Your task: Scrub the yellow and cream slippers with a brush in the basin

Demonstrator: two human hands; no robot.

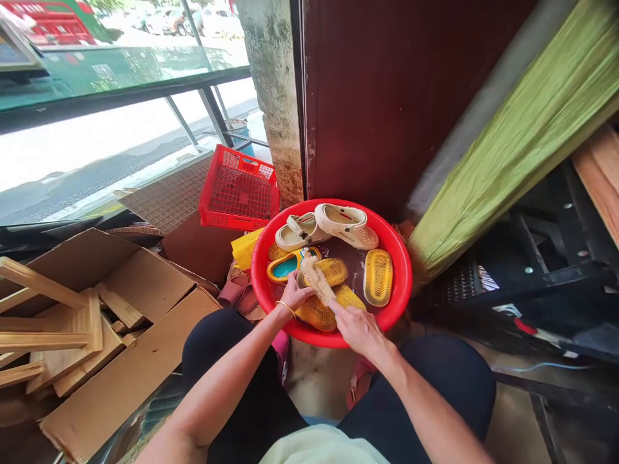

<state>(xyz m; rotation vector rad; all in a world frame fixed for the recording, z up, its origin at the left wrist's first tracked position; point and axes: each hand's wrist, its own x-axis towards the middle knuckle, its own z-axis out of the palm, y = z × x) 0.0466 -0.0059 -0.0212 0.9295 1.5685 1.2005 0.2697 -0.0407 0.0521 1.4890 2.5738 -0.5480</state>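
Observation:
Over a red basin (405,277) of shoes and dark water, my right hand (360,328) is closed round the handle of a pale scrubbing brush (319,283). The brush head, smeared by motion, lies across a clog (333,270) turned with its yellow patterned sole up. My left hand (294,293) grips the near end of that clog, its fingertips partly hidden. Just beyond is a yellow clog (284,266) with a teal inside. Two cream clogs (348,225) rest at the far rim. Other yellow soles (378,277) face up in the basin, some under my hands.
Left of the basin stand a red plastic crate (242,193) and a cardboard box (140,361) of wooden pieces. A dark red panel (387,96) rises behind the basin. Green cloth (503,154) hangs at the right, beside a black rack (541,258). My knees flank the basin.

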